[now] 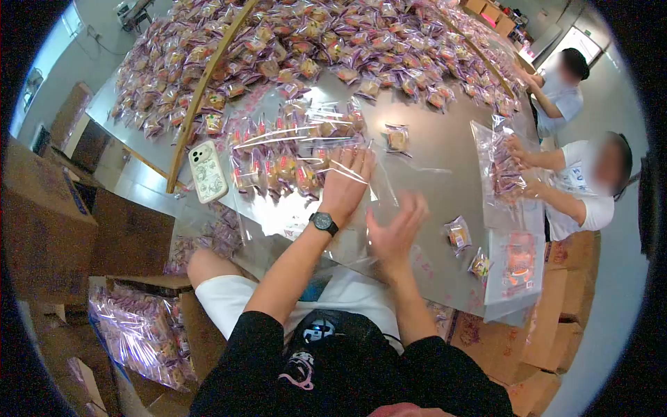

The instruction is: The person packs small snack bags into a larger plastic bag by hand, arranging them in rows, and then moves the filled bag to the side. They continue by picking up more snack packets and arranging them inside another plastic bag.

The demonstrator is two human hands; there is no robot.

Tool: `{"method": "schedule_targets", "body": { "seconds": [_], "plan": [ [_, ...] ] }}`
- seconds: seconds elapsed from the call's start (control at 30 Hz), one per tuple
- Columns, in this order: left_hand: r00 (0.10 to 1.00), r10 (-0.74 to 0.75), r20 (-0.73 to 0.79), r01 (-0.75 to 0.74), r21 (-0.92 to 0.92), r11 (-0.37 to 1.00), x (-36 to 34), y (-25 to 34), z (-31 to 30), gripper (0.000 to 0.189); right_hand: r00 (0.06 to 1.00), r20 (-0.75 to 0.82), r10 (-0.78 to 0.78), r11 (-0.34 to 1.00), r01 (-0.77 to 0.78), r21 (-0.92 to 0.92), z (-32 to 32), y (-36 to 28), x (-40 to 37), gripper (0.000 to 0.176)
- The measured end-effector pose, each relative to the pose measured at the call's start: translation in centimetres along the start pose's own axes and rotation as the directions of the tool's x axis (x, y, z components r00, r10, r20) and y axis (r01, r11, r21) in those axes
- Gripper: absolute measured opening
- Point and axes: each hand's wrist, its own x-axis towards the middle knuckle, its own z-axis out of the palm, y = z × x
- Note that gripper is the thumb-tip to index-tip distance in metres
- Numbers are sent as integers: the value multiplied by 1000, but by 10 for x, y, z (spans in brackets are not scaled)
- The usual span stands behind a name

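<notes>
Centre frame on the counter [434, 142], the clear snack-filled bag [285, 160] looks light, floppy and slippery, best pinched at its open edge; the left grip [345, 182] lies spread flat on it, the right grip [396, 229] hovers spread and empty.

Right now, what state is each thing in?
clear bag, lying flat, full
left hand, pressed flat on the clear bag
right hand, open, fingers spread
phone, face down
co-worker's bag, held upright, partly filled
loose packets, heaped on the table
</notes>
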Motion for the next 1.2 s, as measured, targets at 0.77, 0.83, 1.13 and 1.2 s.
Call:
{"method": "schedule_targets", "body": {
  "seconds": [0.77, 0.83, 1.13, 1.2],
  "plan": [
    [992, -123, -7, 118, -211, 970, -12, 5, -19, 81, 969, 246, 18, 911, -117, 395, -29, 10, -32, 26],
    [993, -100, 59, 105, -99, 990, -24, -1, -24, 78, 809, 574, -130, 798, -258, 545, -52, -2, -44, 36],
    [987, -145, -68, 144, -23, 989, -45, -34, -58, 55, 901, 395, -182, 920, 15, 391, 28, -41, -4, 61],
    [984, -167, 53, 174, -168, 970, -47, -47, -71, 55, 904, 383, -189, 948, 66, 312, 53, -34, 7, 57]
  ]
}}
